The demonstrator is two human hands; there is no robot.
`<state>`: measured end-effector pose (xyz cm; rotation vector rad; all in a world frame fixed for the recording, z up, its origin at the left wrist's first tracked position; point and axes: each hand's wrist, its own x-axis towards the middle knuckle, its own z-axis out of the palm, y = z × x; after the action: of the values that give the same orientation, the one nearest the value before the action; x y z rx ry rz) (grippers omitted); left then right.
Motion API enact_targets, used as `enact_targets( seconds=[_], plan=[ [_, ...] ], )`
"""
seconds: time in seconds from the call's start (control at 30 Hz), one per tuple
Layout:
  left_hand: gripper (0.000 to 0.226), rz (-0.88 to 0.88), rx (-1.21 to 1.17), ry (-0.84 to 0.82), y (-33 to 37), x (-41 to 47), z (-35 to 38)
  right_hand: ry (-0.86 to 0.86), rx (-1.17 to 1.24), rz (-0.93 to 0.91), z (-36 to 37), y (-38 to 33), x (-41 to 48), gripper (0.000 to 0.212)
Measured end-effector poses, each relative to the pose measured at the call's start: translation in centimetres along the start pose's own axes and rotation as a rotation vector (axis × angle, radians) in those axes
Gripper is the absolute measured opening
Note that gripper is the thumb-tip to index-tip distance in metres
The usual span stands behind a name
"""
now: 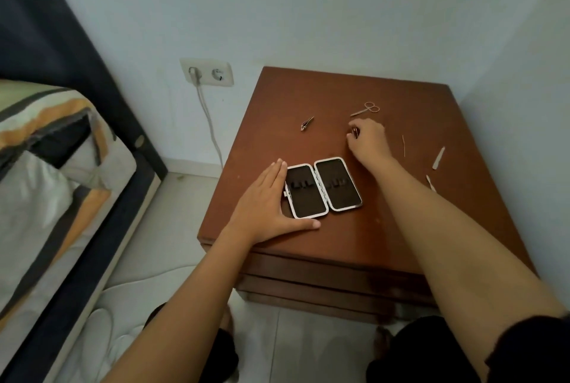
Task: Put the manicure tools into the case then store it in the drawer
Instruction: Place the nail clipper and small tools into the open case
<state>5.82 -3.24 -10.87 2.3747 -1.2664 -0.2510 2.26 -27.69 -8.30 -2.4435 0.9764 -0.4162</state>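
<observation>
An open manicure case, dark inside with a silver rim, lies flat on the brown nightstand. My left hand rests flat against the case's left side, thumb along its near edge. My right hand is beyond the case, fingers closed on a small metal tool on the tabletop. Small scissors lie behind that hand. A nail clipper lies to the far left. A thin stick, a nail file and another pale tool lie to the right.
The nightstand's drawer fronts are shut below the top. A bed with a dark frame stands at the left. A wall socket with a cable hangs behind. Walls close off the back and right.
</observation>
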Motion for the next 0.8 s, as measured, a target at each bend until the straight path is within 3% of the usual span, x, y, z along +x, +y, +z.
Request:
enact_targets(
  seconds=[0.2, 0.33, 0.47, 0.63, 0.8],
  plan=[
    [0.133, -0.029, 0.057, 0.016, -0.1, 0.0, 0.3, 0.027, 0.049, -0.011, 0.1, -0.2, -0.4, 0.017],
    [0.134, -0.043, 0.066, 0.007, 0.0, -0.1, 0.4, 0.046, 0.275, 0.014, -0.8, -2.2, -1.7, 0.012],
    [0.135, -0.053, 0.044, 0.001, 0.1, -0.2, 0.3, -0.078, 0.434, -0.093, -0.2, -5.7, -3.7, 0.012],
    [0.135, -0.072, 0.066, 0.003, 0.2, -0.2, 0.2, -0.172, 0.407, -0.178, 2.2, -7.4, -5.3, 0.011],
    [0.137, -0.087, 0.091, 0.002, 0.2, -0.2, 0.3, -0.359, 0.195, -0.231, 2.2, -6.9, -5.6, 0.015]
  ],
)
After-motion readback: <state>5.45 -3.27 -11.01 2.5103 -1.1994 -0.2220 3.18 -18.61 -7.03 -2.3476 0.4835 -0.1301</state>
